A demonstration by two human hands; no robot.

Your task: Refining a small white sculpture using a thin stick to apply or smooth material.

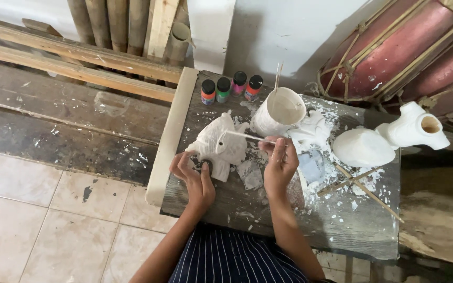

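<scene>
Looking down from the head camera, I see the white plaster animal figurine [220,147] lying on its side near the left end of the dark wooden desk [342,220]. It reads to me as stiff, chalky and brittle; the thin ear and snout parts look the likeliest to chip, so I judge the thick body is the place to hold it. Its dusty surface should give fair grip, and it looks moderately light for its bulk.

My left hand [194,178] steadies it from below, fingers [180,163] curled against the lower edge of the body. My right hand [280,163] pinches a thin white stick [247,137] between thumb and fingertips, its far tip resting on the figurine's upper side.

Just beyond sits a white cup of plaster slurry [281,110] with a stick standing in it. Behind it stand four small paint bottles with black caps [230,88]. Plaster crumbs litter the desk, and bamboo sticks [363,188] lie to the right, near a white rounded casting [363,148] and a white hollow torso-shaped mould [412,127].
</scene>
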